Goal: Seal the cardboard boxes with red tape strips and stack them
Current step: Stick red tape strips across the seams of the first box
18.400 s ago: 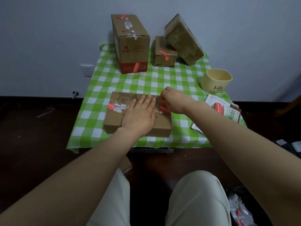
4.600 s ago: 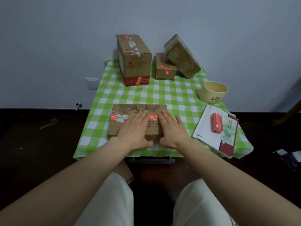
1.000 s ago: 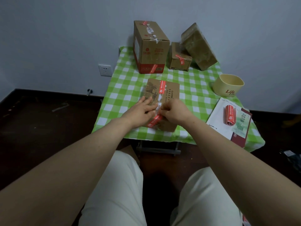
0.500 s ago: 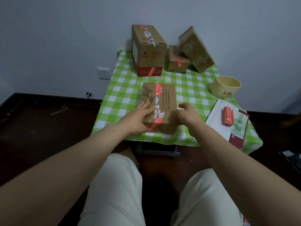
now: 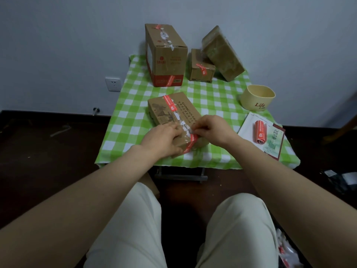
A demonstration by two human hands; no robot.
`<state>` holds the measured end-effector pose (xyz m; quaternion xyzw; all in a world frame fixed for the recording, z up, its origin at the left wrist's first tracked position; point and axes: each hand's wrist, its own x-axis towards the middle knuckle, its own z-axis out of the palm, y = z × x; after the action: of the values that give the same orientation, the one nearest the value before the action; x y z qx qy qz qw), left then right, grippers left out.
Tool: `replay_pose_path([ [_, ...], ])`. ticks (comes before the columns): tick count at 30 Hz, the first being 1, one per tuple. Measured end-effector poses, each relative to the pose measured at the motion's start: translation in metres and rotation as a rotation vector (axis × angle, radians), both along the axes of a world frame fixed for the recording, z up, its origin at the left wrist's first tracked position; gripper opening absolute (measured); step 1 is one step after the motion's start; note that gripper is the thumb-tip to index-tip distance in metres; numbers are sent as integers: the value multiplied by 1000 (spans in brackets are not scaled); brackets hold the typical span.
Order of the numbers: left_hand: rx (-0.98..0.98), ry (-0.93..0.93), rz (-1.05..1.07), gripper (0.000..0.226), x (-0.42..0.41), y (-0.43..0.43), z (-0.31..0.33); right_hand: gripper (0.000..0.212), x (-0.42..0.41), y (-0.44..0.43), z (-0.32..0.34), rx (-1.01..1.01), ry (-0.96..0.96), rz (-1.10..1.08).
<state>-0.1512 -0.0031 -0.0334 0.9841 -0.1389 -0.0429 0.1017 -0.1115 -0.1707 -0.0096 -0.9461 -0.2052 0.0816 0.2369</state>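
head view: flat box (image 5: 173, 117) askew on the near half of the checked counter (image 5: 131, 120), red tape strip (image 5: 170, 104) laid lengthwise over the top seam and down the near face. left hand (image 5: 164, 139) clamped on the near-left corner, fingers on top, thumb at the front, apparently to steady the box. right hand (image 5: 212, 130) pinching the strip near the edge, probably to reseat its end. hands close together, not touching. tall box (image 5: 168, 55), small box (image 5: 201, 69) and leaning box (image 5: 222, 53) at the back, not yet stacked; tape roll (image 5: 259, 132) to the right, within reach.
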Motion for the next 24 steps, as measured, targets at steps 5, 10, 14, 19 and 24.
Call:
replay_pose_path([
  [5,47,36,21,53,6,-2,6,23,6,2,2,-203,-63,158],
  [10,62,50,30,52,6,-3,8,23,6,5,2,-314,-123,205],
  [14,66,57,36,50,6,-5,10,23,9,8,4,-401,-143,245],
  [19,81,45,41,50,6,-5,12,23,15,22,8,-678,-243,395],
  [24,77,52,60,48,7,-6,11,29,11,29,13,-920,-412,645],
])
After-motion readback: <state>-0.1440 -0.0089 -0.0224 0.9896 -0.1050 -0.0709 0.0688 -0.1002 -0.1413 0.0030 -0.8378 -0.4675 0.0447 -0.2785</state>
